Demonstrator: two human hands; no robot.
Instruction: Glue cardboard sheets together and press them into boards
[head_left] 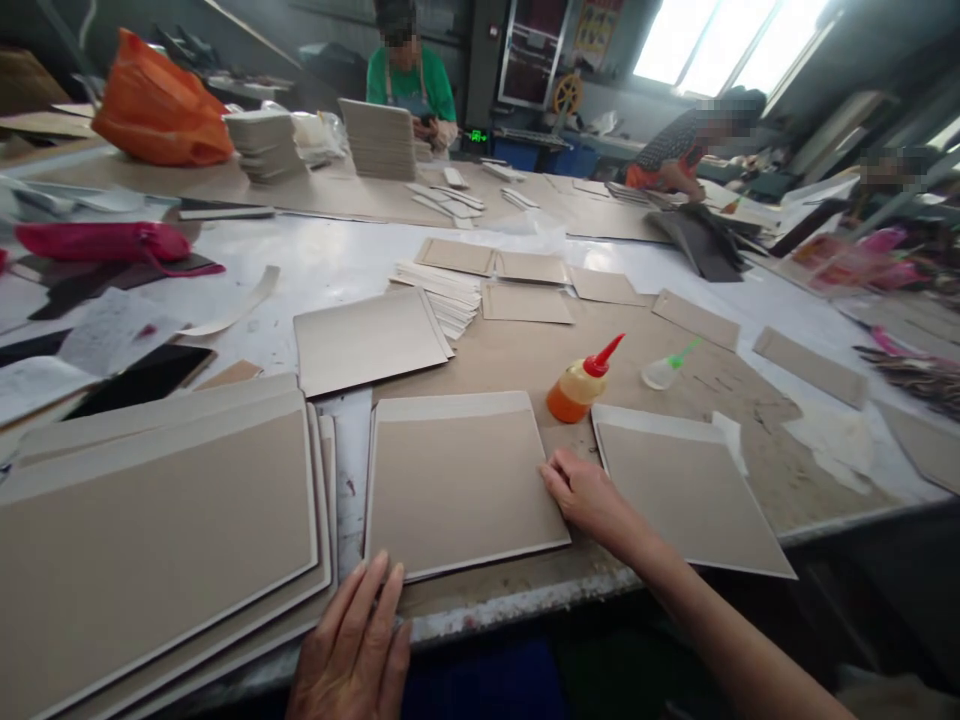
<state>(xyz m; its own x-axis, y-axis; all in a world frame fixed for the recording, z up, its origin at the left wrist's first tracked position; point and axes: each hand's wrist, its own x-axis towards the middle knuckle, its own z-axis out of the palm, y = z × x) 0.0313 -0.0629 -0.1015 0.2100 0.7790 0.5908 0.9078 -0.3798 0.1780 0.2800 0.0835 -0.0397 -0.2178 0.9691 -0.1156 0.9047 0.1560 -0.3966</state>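
In front of me lies a grey-brown board panel [457, 480] with a paler strip along its far edge. The fingers of my right hand [581, 490] are curled closed at the panel's right edge, seemingly pinching it; the fingertips are partly hidden. My left hand [356, 635] is stretched out, its fingertips at the panel's near left corner. A stack of similar panels [165, 520] lies to the left, and another panel [682, 485] to the right. Just beyond stands a squeeze bottle [574, 390] with orange liquid and a red nozzle.
A small bottle with a green tip [664, 370] is farther right. Several narrow board pieces [525, 303] and a strip stack [442, 295] lie beyond. Tall board stacks [379, 140] and an orange bag [157, 105] stand farther back. Other people work across the table [480, 620].
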